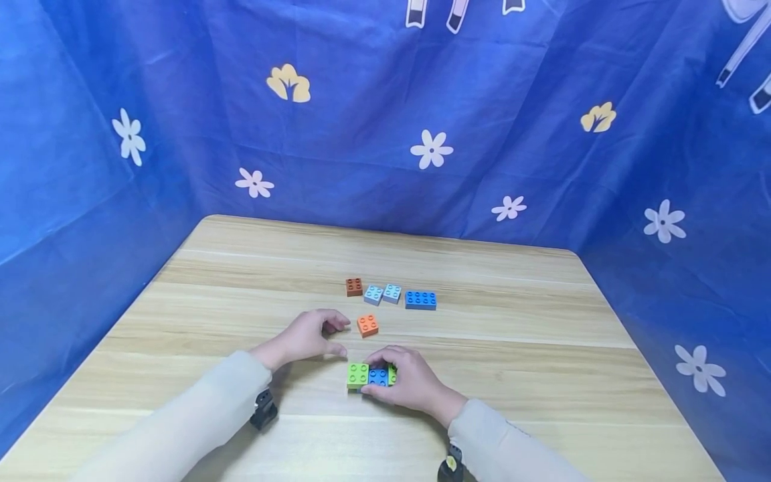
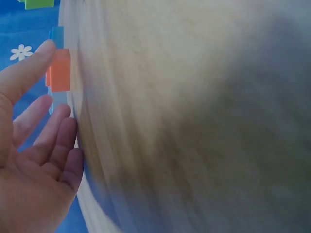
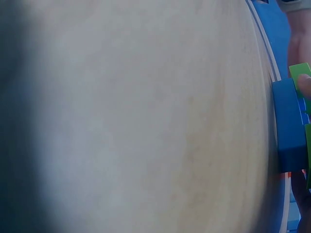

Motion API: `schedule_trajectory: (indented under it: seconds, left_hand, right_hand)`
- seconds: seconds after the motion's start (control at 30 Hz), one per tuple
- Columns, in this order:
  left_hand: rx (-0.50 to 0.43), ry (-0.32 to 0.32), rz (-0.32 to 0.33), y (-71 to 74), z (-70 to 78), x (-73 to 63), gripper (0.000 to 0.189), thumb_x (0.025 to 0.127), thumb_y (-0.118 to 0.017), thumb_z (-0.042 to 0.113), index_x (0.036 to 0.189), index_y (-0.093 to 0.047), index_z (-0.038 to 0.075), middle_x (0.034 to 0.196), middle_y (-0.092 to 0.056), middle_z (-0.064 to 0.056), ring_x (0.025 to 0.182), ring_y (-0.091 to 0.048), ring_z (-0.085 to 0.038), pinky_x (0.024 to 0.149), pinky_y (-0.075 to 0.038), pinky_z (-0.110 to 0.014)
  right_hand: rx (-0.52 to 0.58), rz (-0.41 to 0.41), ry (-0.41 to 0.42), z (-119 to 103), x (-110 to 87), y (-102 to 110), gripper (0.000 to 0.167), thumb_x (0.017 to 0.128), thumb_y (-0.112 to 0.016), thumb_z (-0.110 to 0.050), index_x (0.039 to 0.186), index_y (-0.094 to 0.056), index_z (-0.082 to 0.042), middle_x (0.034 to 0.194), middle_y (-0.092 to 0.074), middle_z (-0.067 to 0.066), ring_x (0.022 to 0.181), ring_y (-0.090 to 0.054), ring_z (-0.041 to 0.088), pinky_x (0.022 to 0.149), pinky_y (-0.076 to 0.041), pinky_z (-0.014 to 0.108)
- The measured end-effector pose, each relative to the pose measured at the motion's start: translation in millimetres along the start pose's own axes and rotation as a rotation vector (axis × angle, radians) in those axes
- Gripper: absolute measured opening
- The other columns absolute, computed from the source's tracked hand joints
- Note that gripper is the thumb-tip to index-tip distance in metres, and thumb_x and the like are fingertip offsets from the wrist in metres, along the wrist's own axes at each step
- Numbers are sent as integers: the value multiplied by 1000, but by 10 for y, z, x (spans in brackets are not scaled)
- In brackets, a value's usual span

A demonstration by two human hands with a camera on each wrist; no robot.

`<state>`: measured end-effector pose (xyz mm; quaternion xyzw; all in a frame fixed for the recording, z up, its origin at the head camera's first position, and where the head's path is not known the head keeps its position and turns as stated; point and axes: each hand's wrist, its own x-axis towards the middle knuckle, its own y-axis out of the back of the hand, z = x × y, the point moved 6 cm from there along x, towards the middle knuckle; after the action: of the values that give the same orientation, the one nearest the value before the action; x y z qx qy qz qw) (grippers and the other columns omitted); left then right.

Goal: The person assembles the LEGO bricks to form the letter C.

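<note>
My right hand grips a small stack of toy building bricks, thumb on the near side and fingers across the far side. In it, a blue brick lies beneath, with a lime green brick on its left end and another lime green brick at its right, partly covered by the hand. The right wrist view shows the long side of this blue brick. My left hand holds nothing; its thumb and fingers stand apart, left of a loose orange brick.
Behind the orange brick, a row of loose bricks lies on the wooden table: a brown one, a light blue one, another light blue one and a longer blue one. A blue patterned curtain surrounds the table's far sides.
</note>
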<state>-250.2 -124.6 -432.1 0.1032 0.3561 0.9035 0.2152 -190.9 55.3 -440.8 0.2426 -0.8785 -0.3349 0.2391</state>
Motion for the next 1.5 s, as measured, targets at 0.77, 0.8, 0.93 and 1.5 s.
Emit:
schedule_trajectory:
  seconds: [0.77, 0.8, 0.93, 1.5]
  left_hand:
    - [-2, 87, 145, -187, 103, 304, 48, 68, -85, 15, 108, -65, -1, 101, -66, -8, 92, -60, -24, 86, -49, -39]
    - [6, 86, 146, -189, 103, 308, 46, 68, -85, 15, 107, -66, 0, 99, -66, -7, 90, -60, -23, 85, -49, -38]
    - [23, 71, 153, -187, 86, 316, 41, 69, -84, 14, 103, -67, 1, 94, -65, -3, 86, -60, -20, 81, -50, -36]
    - [-67, 36, 127, 47, 89, 38, 37, 72, -81, 11, 105, -67, 3, 104, -66, -7, 92, -60, -22, 86, -49, -42]
  right_hand:
    - [-2, 3, 3, 19, 1, 6, 40, 76, -80, -38, 107, -67, -17, 103, -64, -12, 96, -57, 2, 89, -45, 24]
    - [1, 2, 0, 17, 0, 8, 40, 75, -80, -37, 107, -67, -17, 103, -64, -12, 96, -57, 2, 89, -45, 24]
    - [9, -2, -9, 16, 0, 8, 40, 75, -80, -38, 108, -67, -17, 103, -64, -12, 97, -57, 3, 90, -45, 25]
    - [7, -13, -32, 33, -3, -6, 41, 76, -79, -39, 109, -67, -18, 104, -64, -12, 98, -57, 3, 92, -45, 25]
